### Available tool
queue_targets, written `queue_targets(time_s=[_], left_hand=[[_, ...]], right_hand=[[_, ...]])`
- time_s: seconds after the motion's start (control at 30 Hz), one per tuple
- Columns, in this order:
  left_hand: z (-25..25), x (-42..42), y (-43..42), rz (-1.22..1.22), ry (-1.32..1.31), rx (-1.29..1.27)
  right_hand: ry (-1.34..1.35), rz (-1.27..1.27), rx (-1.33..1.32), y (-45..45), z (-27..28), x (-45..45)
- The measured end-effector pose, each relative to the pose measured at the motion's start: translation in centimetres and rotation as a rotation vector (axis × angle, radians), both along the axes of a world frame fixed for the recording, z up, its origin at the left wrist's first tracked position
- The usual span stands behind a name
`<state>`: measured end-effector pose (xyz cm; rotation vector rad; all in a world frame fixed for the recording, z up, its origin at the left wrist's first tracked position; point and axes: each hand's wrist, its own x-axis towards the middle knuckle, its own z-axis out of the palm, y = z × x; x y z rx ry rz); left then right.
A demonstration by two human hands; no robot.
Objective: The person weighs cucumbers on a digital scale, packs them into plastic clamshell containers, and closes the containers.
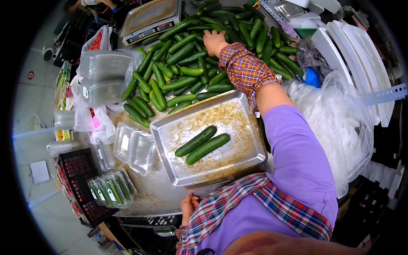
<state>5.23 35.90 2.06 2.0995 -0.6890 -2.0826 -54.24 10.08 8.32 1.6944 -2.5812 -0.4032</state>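
My right hand point(215, 42) reaches out over a large heap of green cucumbers point(181, 50), its fingers spread and touching the cucumbers at the back. Two cucumbers point(208, 148) lie side by side on a metal tray point(238, 159) in front of me. The tray rests on a weighing scale, mostly hidden beneath it. Close to my body, below the tray's near edge, my left hand point(188, 206) is held low with its fingers curled in, and nothing shows in it. An open clear plastic clamshell box point(135, 146) sits left of the tray.
Packed cucumber boxes point(111, 188) stand at the table's left edge by a black crate point(78, 178). Stacked clear containers point(104, 76) are behind them. Another scale point(151, 21) is at the back. To the right are a plastic bag point(335, 127) and white foam lids point(361, 63).
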Motion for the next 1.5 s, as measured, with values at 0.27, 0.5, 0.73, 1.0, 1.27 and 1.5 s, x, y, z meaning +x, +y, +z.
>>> queue_targets(time_s=[0.27, 0.5, 0.73, 1.0, 1.27, 1.5], left_hand=[[0.9, -0.7, -0.2, -0.002, 0.003, 0.019], [1.7, -1.1, -0.6, -0.049, 0.016, 0.005], [0.0, 0.1, -0.2, 0.026, 0.046, 0.037], [-0.9, 0.6, 0.0, -0.008, -0.064, 0.015], [2.8, -2.7, -1.2, -0.023, -0.174, 0.040], [1.7, -1.4, -0.8, -0.061, -0.044, 0.031]], right_hand=[[0.137, 0.212, -0.415, 3.1, -3.1, -0.9], [-0.363, 0.258, -0.641, 7.1, 0.8, -4.0], [-0.553, -0.091, -0.791, 6.8, 1.5, -10.0], [-0.317, -0.142, -0.445, -4.7, -0.9, -10.4], [-0.242, -0.398, -0.204, -7.3, 0.2, -8.9], [-0.285, -0.318, -0.298, -6.2, -0.2, -9.9]])
